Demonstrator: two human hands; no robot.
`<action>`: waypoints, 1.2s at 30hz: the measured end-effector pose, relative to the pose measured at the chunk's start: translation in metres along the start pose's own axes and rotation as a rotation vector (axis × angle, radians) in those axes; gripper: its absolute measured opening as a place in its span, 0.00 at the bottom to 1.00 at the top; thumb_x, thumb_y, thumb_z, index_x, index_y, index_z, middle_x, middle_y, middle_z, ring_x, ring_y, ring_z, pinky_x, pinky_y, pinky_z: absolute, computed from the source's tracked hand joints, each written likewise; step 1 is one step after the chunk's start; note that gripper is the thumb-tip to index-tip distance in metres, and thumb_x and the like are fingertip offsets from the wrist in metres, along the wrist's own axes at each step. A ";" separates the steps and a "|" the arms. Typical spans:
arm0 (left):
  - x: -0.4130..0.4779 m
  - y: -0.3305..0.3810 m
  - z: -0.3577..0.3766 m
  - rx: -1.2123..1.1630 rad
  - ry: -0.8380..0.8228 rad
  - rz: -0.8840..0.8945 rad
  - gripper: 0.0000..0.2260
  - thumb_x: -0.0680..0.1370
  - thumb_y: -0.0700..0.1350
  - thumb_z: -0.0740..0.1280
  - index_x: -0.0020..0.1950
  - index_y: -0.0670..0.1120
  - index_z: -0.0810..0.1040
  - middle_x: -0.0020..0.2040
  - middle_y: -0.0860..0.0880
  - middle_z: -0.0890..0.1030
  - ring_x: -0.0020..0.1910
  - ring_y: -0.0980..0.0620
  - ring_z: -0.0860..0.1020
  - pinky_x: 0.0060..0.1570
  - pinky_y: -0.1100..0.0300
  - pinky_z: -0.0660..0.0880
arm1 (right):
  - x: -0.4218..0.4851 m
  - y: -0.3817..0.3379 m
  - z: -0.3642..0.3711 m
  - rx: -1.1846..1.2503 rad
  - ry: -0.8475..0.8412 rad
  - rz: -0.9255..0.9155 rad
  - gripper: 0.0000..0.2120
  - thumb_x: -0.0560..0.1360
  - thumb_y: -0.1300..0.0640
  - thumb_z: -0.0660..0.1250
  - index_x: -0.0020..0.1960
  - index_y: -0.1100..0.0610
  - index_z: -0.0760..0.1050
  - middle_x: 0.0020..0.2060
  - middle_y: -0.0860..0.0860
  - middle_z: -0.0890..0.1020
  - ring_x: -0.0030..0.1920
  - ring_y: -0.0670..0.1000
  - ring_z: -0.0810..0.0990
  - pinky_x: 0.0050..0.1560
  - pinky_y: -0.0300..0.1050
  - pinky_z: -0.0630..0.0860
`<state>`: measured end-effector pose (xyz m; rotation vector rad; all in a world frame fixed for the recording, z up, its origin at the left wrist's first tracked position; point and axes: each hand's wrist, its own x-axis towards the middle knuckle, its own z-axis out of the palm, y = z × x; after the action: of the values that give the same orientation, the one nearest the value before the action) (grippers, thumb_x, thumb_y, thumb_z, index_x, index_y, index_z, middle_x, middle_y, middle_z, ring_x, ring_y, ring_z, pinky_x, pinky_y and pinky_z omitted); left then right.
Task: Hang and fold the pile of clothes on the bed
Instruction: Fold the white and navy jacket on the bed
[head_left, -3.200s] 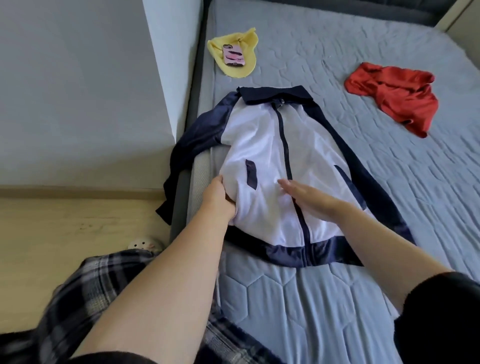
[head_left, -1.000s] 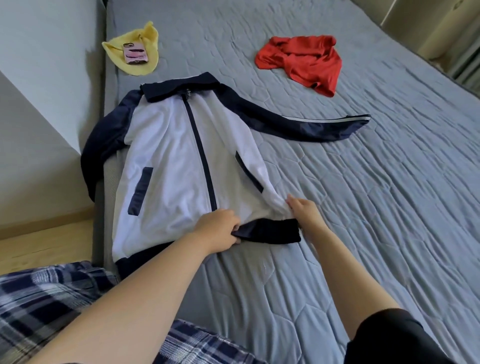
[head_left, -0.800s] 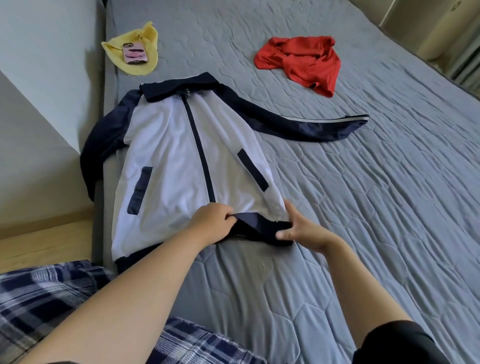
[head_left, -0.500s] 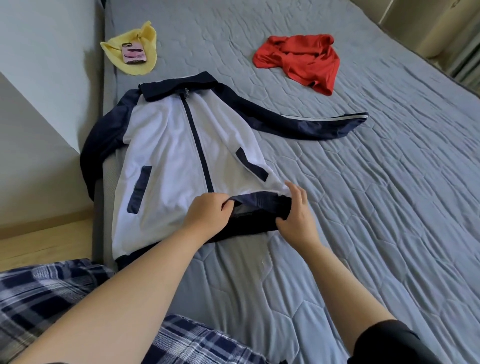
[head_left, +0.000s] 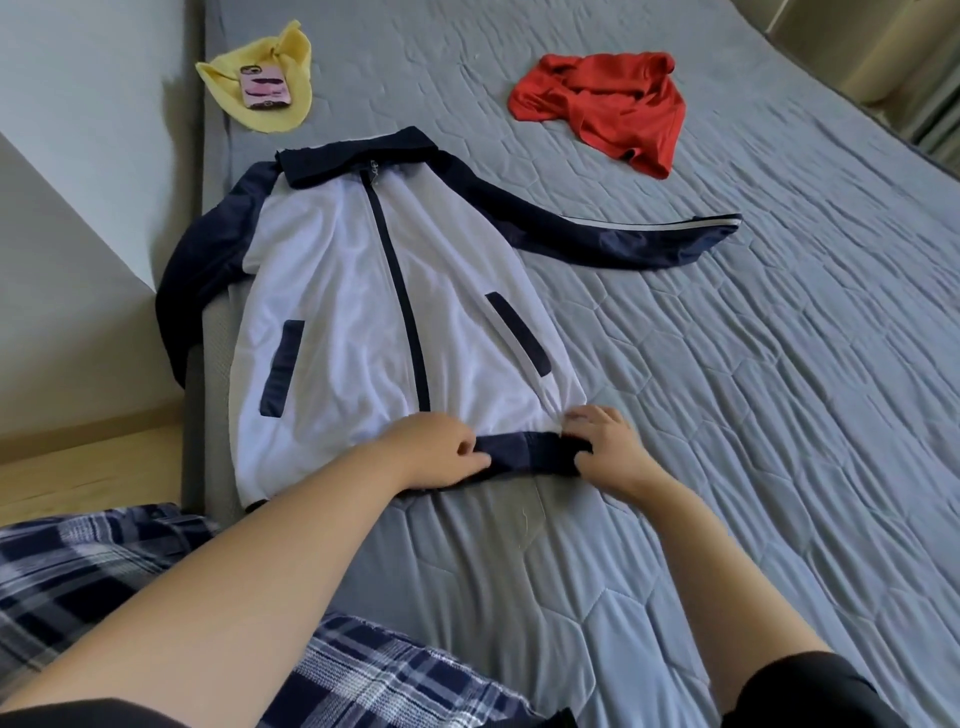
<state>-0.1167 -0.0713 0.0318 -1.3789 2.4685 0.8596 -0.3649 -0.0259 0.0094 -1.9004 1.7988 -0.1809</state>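
Observation:
A white zip jacket (head_left: 363, 312) with navy sleeves, collar and hem lies front-up on the grey bed (head_left: 727, 415). Its right sleeve stretches out across the mattress; its left sleeve hangs over the bed's left edge. My left hand (head_left: 441, 449) and my right hand (head_left: 602, 444) both grip the navy hem band at the jacket's near right corner, a short stretch of band showing between them. A crumpled red garment (head_left: 602, 104) lies farther back on the bed. A yellow cloth (head_left: 265, 88) sits at the far left corner.
A pink phone (head_left: 264, 88) rests on the yellow cloth. A white wall and wooden floor (head_left: 78, 467) run along the bed's left side. Plaid fabric (head_left: 104, 571) covers my legs at the near left. A curtain shows at the far right.
The lifted hem corner has been brought down flat onto the bed. Both hands have stayed at the hem, and the jacket front now lies smoother.

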 end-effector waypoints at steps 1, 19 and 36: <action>0.001 -0.002 -0.001 -0.059 0.113 -0.008 0.16 0.78 0.54 0.60 0.33 0.48 0.68 0.32 0.51 0.71 0.34 0.50 0.71 0.34 0.56 0.66 | 0.002 -0.001 -0.005 0.072 0.121 -0.018 0.20 0.65 0.55 0.56 0.49 0.58 0.81 0.61 0.53 0.75 0.64 0.58 0.68 0.66 0.48 0.61; 0.071 -0.030 -0.017 0.112 0.203 -0.177 0.28 0.81 0.60 0.47 0.77 0.56 0.39 0.78 0.51 0.35 0.76 0.48 0.37 0.73 0.45 0.42 | 0.161 -0.016 -0.041 1.466 0.313 0.653 0.07 0.76 0.60 0.59 0.38 0.57 0.69 0.32 0.51 0.70 0.31 0.49 0.68 0.32 0.40 0.67; 0.143 -0.042 -0.023 0.011 0.077 -0.251 0.40 0.70 0.72 0.59 0.75 0.65 0.41 0.78 0.48 0.38 0.76 0.42 0.37 0.68 0.36 0.55 | 0.272 -0.006 -0.110 1.611 0.450 1.072 0.29 0.74 0.41 0.67 0.68 0.53 0.65 0.64 0.50 0.70 0.60 0.54 0.70 0.65 0.50 0.63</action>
<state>-0.1583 -0.2042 -0.0266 -1.7018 2.2815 0.7490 -0.3767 -0.3180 0.0395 0.2502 1.6348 -1.2076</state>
